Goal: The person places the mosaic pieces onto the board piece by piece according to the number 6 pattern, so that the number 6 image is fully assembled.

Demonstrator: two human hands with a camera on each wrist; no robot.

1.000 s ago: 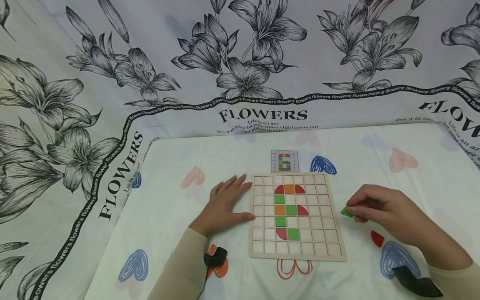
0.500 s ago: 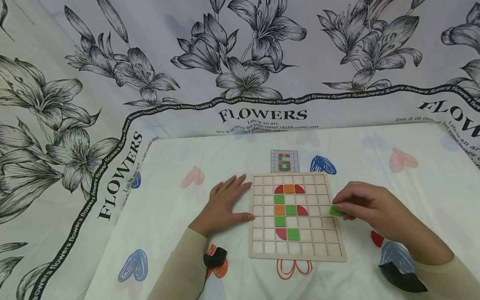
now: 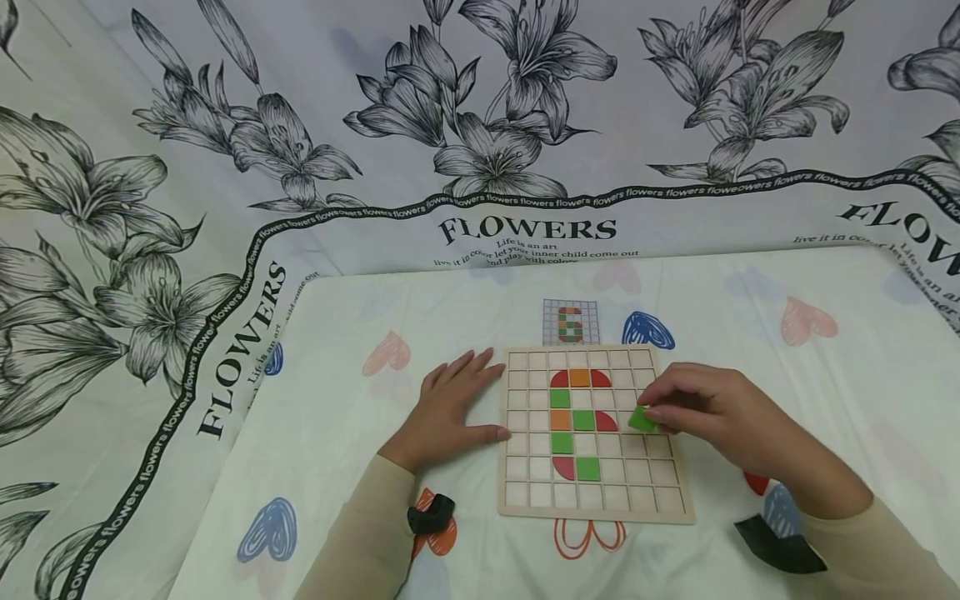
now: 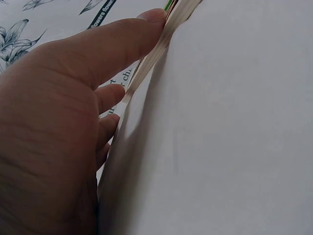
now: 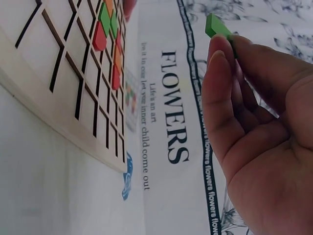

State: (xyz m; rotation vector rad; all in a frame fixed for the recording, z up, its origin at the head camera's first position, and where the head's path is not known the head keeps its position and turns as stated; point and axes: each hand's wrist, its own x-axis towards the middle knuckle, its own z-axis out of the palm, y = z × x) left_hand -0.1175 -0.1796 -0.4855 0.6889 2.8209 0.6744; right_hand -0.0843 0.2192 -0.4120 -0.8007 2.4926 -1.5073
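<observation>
A wooden grid board (image 3: pixel 525 496) lies on the table, its cells partly filled with green, orange and red tiles. My right hand (image 3: pixel 712 412) pinches a green square tile (image 3: pixel 641 419) between thumb and fingertips, over the board's right side. The right wrist view shows that same green tile (image 5: pixel 216 25) sticking out past the fingertips. At the board's left edge, my left hand (image 3: pixel 452 412) rests with fingers spread, thumb and fingertips right at the rim. In the left wrist view the thumb (image 4: pixel 122 39) lies along the board's side.
Behind the board is a small pattern card (image 3: pixel 571 322) with a coloured grid figure. A red quarter-round tile (image 3: pixel 756 482) lies right of the board, partly covered by the right forearm. The tablecloth (image 3: pixel 360 517) is printed with hearts; a flower-printed cloth (image 3: pixel 405 167) hangs behind.
My right hand has moved left with the green tile, from beside the board to above its right-hand cells. The left hand stays at the board's left edge.
</observation>
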